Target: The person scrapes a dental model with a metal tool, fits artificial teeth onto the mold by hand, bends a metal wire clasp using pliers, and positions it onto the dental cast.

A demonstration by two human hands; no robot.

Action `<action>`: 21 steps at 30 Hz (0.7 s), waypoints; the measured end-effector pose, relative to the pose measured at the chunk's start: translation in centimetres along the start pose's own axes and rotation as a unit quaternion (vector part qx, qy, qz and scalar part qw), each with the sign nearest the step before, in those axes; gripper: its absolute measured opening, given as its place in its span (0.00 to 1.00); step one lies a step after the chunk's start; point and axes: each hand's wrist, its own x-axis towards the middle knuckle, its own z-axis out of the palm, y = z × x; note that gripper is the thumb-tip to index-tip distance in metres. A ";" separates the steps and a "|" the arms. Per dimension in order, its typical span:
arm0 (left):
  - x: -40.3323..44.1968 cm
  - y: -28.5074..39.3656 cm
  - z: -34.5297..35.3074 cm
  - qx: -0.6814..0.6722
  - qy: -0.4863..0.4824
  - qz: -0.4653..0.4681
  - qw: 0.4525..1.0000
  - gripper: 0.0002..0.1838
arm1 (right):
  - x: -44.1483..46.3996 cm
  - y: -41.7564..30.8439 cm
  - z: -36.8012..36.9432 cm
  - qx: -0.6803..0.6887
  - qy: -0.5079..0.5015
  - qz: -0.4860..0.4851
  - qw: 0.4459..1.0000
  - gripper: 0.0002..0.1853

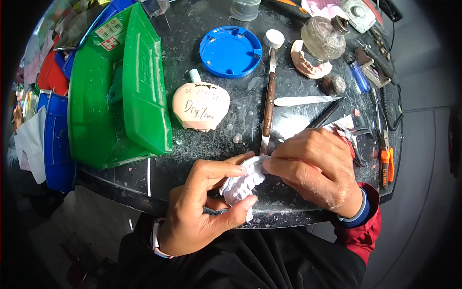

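Observation:
My left hand (202, 204) is wrapped round a white dental cast (244, 185), gripping it between thumb and fingers above the table's front edge. The cast has a bumpy, tooth-like surface. My right hand (315, 171) is closed, its fingertips pinched at the cast's upper right edge. A bit of red shows between its fingers; what they hold is hidden. Just beyond the cast lies a wax knife (269, 103) with a brown wooden handle. A pinkish dental model (201, 107) with handwriting on its base rests further left.
A green bin (147, 91) stands at left beside a blue bin (60, 144). Behind are a blue lid (230, 52), a glass spirit lamp (323, 38) and another dental cast (308, 65). A white blade-shaped tool (308, 100) and orange-handled pliers (386, 166) lie at right.

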 end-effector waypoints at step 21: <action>0.8 1.3 -0.3 0.167 0.023 0.028 0.985 0.21 | 0.6 -0.3 0.7 0.078 -0.032 0.108 0.991 0.14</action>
